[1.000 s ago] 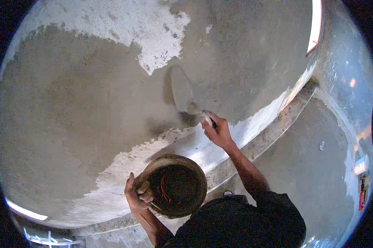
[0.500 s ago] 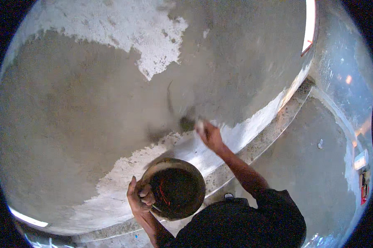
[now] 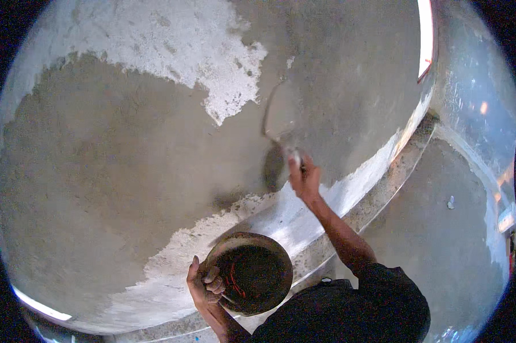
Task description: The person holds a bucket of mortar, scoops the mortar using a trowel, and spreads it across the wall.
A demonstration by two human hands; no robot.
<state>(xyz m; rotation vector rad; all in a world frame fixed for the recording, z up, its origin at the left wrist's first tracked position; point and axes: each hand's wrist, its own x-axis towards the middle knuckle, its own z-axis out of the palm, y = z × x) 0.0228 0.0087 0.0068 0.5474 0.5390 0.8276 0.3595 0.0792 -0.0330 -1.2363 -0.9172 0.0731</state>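
My right hand (image 3: 306, 176) is closed around the handle of a trowel (image 3: 281, 117), reaching out from my body. Its thin grey blade lies at the wet-looking grey coating of the wall (image 3: 155, 154) and is hard to tell from it; a dark shadow falls beside the handle. Lower down, my left hand (image 3: 206, 286) grips the left rim of a round dark bowl (image 3: 261, 274), fingers curled over the edge and thumb raised. Some reddish streaks show inside the bowl; what else it holds is too dark to make out.
Rough white patches (image 3: 155, 40) show on the wall at upper left, with a white strip (image 3: 349, 177) along its lower edge. A concrete ledge (image 3: 378, 197) runs below. To the right lies grey floor (image 3: 424, 228) bearing a small pale scrap (image 3: 451, 202).
My right hand and the trowel have moved up and to the right along the wall. The view has shifted a little; my left hand still holds the bowl.
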